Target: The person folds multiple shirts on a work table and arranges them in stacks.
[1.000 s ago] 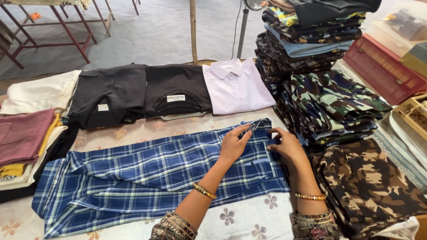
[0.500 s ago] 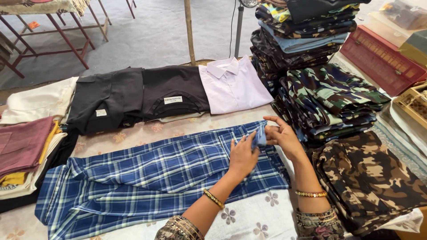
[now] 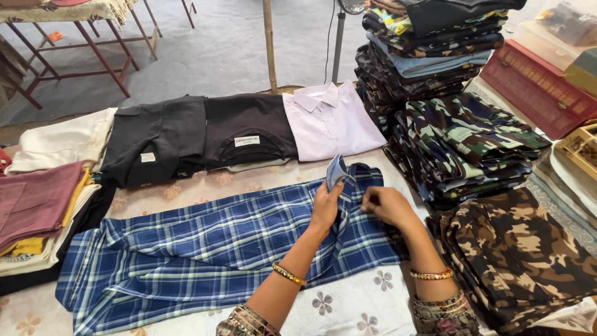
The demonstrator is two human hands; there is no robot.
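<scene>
The blue plaid shirt [image 3: 205,249] lies stretched flat across the tabletop [image 3: 348,305], running from the lower left up toward the middle right, spread out so its whole length can be worked on. At its upper right end the left hand [image 3: 328,205] is closed on the collar edge [image 3: 336,171], pinching the fabric and lifting it so the paler inner side stands up clear of the cloth below; held that way, the top of the garment is free while the body stays pinned by its own weight. The right hand [image 3: 385,204] sits just beside it, fingers curled down onto the shirt near the collar, pressing or gripping a fold — whether it has cloth pinched I cannot tell. Gold bangles ring both wrists. Behind the shirt, a row of folded garments lines the far edge: a cream piece [image 3: 59,140], two black shirts [image 3: 205,134], a pale lilac shirt [image 3: 329,121] with its collar up, each laid face up so it shows. To the right, camouflage clothes [image 3: 472,140] rise in a tall stack, and more camouflage [image 3: 516,255] is heaped nearer. At the left edge sits a pile topped with maroon cloth [image 3: 34,202].
</scene>
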